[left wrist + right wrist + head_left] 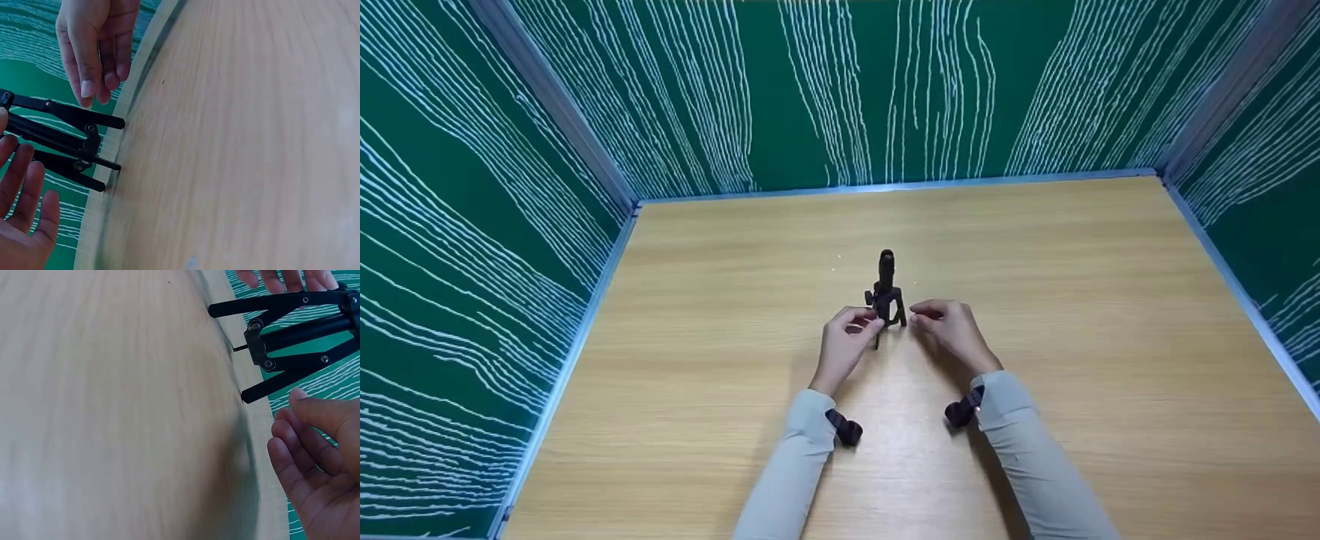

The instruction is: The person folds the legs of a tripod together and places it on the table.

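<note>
A small black tripod (887, 274) stands on the counter (697, 300) between the two hands, its legs (273, 386) only modestly spread. The left grip (844, 345) seems to pinch it at the near-left leg with thumb and finger; the right grip (956, 330) is released, loosely curled just beside the right leg, not touching. With support from one side only, an uneven pull by the left could tip the tripod or twist it round. The narrow stance would make toppling easier, and the tall upper part probably adds to that. Fingers near the hinged brace (257, 346) could get nipped if the legs move suddenly; a foot might also skid on the smooth-looking surface.
</note>
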Demonstrator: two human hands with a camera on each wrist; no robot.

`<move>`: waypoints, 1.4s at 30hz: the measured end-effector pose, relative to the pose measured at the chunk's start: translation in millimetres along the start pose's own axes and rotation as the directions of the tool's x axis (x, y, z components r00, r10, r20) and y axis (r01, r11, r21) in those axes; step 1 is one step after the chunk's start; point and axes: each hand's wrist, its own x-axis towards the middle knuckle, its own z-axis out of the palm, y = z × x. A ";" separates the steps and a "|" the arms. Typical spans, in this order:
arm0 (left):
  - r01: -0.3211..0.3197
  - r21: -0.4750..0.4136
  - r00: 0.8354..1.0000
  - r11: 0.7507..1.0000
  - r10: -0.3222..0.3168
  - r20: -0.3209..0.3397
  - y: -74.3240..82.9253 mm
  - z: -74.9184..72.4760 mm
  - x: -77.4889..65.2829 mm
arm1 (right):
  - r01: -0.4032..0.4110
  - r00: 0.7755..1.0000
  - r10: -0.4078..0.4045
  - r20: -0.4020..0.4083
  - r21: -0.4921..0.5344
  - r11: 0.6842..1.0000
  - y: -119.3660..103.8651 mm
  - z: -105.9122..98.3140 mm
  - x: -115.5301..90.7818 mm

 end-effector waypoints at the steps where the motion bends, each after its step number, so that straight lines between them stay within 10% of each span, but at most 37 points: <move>1: -0.001 -0.002 1.000 1.000 0.001 0.000 0.4 0.5 -0.1 | -0.001 1.000 0.001 0.003 0.004 1.000 -0.4 0.2 0.7; 14: -0.042 0.062 0.998 0.997 0.045 -0.050 -34.4 11.5 13.0 | 0.076 0.997 -0.076 0.013 0.008 0.997 -0.7 6.9 3.3; 42: -0.114 0.042 0.988 0.993 0.118 -0.095 -38.6 7.6 14.7 | 0.064 0.996 -0.065 -0.057 -0.012 0.998 -0.5 18.2 -3.2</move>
